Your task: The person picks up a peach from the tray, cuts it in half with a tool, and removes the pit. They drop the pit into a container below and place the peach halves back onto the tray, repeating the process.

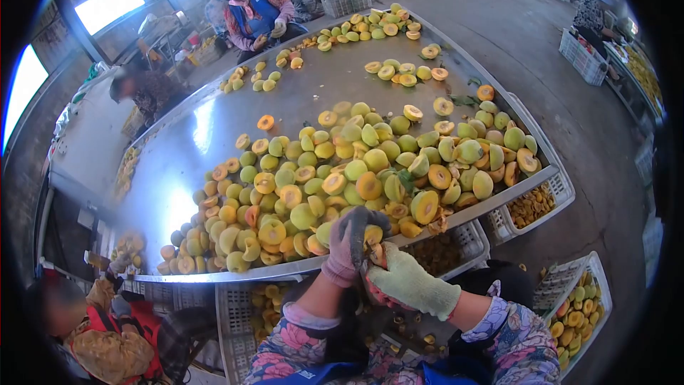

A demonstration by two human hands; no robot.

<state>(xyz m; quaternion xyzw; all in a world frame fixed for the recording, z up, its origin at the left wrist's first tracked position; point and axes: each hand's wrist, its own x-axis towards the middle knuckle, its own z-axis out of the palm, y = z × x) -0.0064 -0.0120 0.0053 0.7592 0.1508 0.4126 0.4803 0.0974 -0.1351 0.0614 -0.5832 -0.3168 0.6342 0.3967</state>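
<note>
One fruit, between both gloved hands

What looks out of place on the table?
Green leaves lie beside fruit halves on the right side of the metal table, looking like stray debris because the rest is nearly all fruit.

Nearby are one metal table, the wearer's two gloved hands, and three crates at right.
</note>
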